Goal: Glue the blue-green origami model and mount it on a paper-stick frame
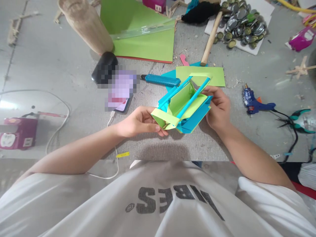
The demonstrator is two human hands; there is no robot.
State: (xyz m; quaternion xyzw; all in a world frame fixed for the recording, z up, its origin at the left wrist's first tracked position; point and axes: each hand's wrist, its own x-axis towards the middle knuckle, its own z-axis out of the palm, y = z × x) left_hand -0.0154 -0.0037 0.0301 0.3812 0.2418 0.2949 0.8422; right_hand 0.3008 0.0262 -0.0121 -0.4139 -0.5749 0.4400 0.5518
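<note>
Between my two hands is a folded paper box in light green and blue, held above the front of the table. Two thin blue bars run along its upper part, and its inside is green. My left hand grips the near left end, with the thumb on the green paper. My right hand is closed on the right side, its fingertips partly hidden behind the box. Just beyond the box lie a green paper strip and a blue utility knife.
Nearby are a phone, a black case, and a blue glue gun. Farther off are green sheets, a wooden-handled hammer and piled bottle caps. Pliers lie right; a white cable crosses the left.
</note>
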